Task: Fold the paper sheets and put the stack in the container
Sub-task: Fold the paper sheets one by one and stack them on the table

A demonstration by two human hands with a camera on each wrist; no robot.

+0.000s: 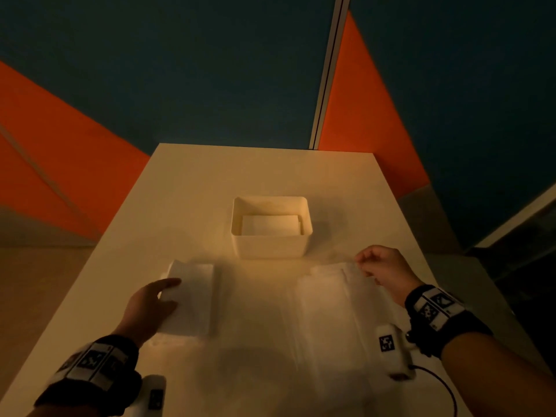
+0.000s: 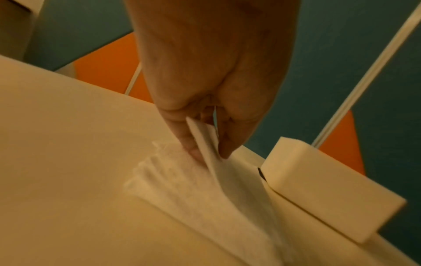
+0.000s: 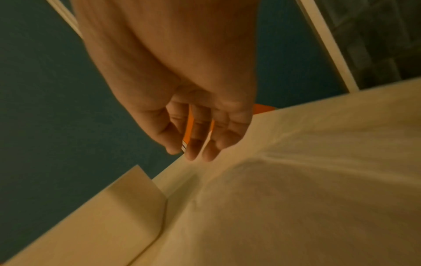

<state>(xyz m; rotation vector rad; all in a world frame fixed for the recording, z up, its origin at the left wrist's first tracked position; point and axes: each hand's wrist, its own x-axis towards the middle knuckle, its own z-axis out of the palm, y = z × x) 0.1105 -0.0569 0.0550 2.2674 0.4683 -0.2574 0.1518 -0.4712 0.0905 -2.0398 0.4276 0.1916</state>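
Left hand pinching stack edge

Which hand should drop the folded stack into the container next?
Left. The left hand already pinches the folded stack beside the container; the right hand is at the unfolded sheet.

A dim, warm-lit indoor room that looks like an office or a booth set up for recording. A plain white rectangular table stands against dark teal wall panels with bright orange triangular sections, split by a pale upright strip. Black wristbands with printed square markers and small white cameras suggest a data-collection setup.
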